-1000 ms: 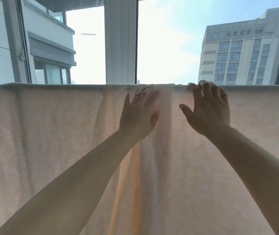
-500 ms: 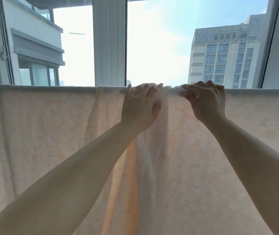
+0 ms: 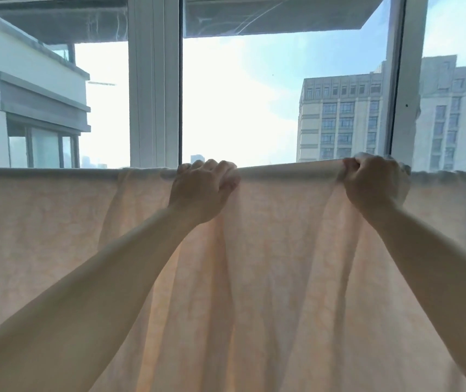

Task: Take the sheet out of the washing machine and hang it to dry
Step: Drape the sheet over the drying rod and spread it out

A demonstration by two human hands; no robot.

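Observation:
A pale peach sheet [image 3: 282, 264] hangs over a horizontal rail across the whole view, with long folds running down its middle. My left hand [image 3: 200, 188] grips the sheet's top edge on the rail, just left of centre. To the right, my right hand [image 3: 373, 182] is closed on the same top edge. Between the two hands the cloth lies stretched and smooth over the rail [image 3: 291, 168]. The sheet's lower edge is out of view.
Behind the sheet stands a window with white frames [image 3: 155, 94] and a thinner post [image 3: 404, 80]. Outside are bright sky, a balcony at left [image 3: 42, 108] and tall buildings at right [image 3: 339, 117].
Both hands went from flat and open on the sheet to closed on its top edge. My right hand slid to the right, spreading out the bunched cloth between the hands.

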